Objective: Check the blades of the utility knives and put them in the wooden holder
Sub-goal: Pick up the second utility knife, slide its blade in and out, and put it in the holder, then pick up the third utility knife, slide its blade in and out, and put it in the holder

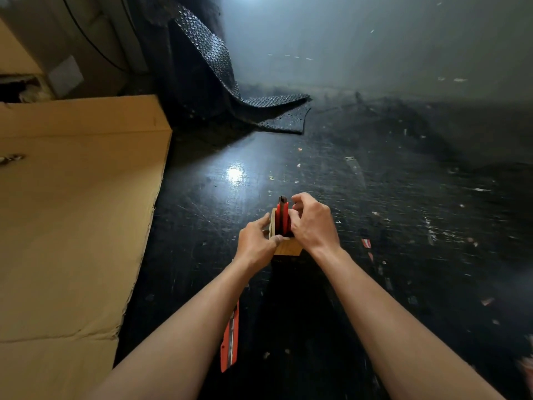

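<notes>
A small wooden holder (288,247) stands on the dark scratched table (360,197) in the middle of the view. Red utility knives (282,217) stand upright in its slot, dark tips up. My left hand (255,244) grips the holder's left side, thumb on its front top edge. My right hand (313,223) is curled against the holder's right side, fingertips touching the red knives; what lies under its palm is hidden. Another red utility knife (230,339) lies flat on the table under my left forearm.
A large flattened cardboard box (72,212) covers the left side, its edge close to my left arm. Black bubble wrap (219,70) hangs down at the back centre. Small scraps and a red-and-white fragment (366,243) litter the table on the right.
</notes>
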